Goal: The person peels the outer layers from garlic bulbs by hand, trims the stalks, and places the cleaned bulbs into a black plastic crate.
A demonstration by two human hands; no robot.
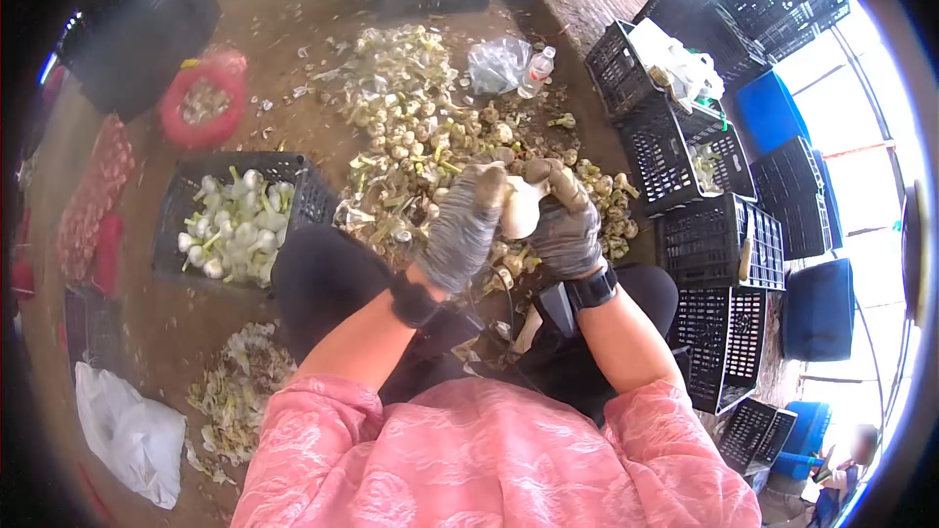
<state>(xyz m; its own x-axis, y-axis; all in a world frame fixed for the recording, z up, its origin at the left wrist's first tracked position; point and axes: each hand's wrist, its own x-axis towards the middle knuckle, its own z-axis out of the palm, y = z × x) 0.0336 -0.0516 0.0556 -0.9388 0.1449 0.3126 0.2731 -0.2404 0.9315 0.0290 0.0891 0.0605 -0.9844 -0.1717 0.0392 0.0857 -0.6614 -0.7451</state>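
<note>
A white garlic bulb is held up between my two gloved hands, above a heap of garlic. My left hand, in a worn grey glove, has its fingers closed against the bulb's left side. On the other side, my right hand grips it with bent fingers and thumb. The fingertips meet near the top of the bulb, partly covering it. Below and beyond them, loose garlic bulbs with stalks and dry skins spread over the floor. Any tool in the hands is not visible.
Left of my knee stands a black crate holding cleaned garlic bulbs. Peeled skins lie nearby. Ahead are a plastic bottle and clear bag. Stacked black crates line the right, and a red net bag sits left.
</note>
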